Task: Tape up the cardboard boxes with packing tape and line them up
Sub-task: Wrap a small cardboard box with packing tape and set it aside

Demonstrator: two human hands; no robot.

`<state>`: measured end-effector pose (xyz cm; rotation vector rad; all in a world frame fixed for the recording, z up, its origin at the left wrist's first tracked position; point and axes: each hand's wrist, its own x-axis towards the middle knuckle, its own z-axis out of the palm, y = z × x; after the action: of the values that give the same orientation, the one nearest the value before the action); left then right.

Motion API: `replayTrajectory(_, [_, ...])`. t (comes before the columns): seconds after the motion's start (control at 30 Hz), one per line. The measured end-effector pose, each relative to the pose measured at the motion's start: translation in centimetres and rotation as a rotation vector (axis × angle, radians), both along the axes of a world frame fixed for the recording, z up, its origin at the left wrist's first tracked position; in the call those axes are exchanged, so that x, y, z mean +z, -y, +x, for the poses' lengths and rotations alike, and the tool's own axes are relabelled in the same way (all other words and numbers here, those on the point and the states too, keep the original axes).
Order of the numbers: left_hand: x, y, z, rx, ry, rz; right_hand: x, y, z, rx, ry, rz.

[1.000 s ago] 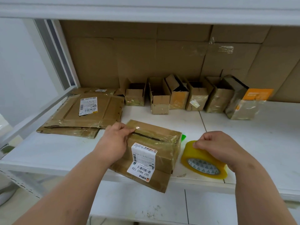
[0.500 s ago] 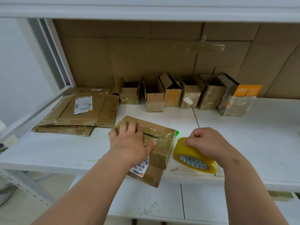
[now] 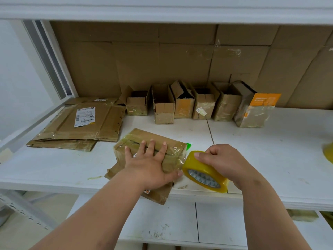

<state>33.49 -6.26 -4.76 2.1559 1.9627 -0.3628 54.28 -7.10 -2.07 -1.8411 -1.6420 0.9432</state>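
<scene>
I'm looking down on a white shelf (image 3: 270, 150), its panels meeting at a dark seam, with another white shelf close overhead and a lower one below the front edge. Brown cardboard sheets (image 3: 162, 56) line the back, patched with clear tape. To the left I see a pale wall and a white metal upright. My left hand (image 3: 149, 165) lies flat on the box (image 3: 155, 141) near the front edge, fingers (image 3: 150, 147) spread straight across its taped top, thumb out toward the tape. The box's lower flap hangs over the shelf edge. My right hand (image 3: 223, 161) grips the yellow tape roll (image 3: 203, 170) just right of the box, fingers curled over its rim, the roll tilted up on edge. A bit of green (image 3: 188, 145) peeks out behind the box; I can't tell what it is. Along the back stands a row of six small boxes (image 3: 196, 103), tops open, the rightmost with an orange flap. At back left, flattened boxes (image 3: 79, 125) lie stacked, a white label on top. Something yellow (image 3: 328, 152) shows at the far right edge.
</scene>
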Motion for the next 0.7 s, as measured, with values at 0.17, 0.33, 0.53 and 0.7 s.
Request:
replayTrajectory(0.17, [-0.6,0.9,1.3,-0.072,0.104,0.246,-0.1,0.2,1.0,0.054,-0.065,-0.006])
replayTrajectory(0.33, [-0.8,-0.2,0.4,-0.095,0.175,0.223,-0.9,0.2,0.2,0.145,-0.299,-0.062])
replayTrajectory(0.53, [-1.8,-1.9,-1.3,-0.092,0.214,0.214,-2.0,-0.2,-1.7,0.159,-0.545,-0.134])
replayTrajectory(0.7, [-2.3,-2.1,-1.6,-0.097,0.219,0.287,-1.9,-0.6,-1.6,0.086,-0.641,-0.164])
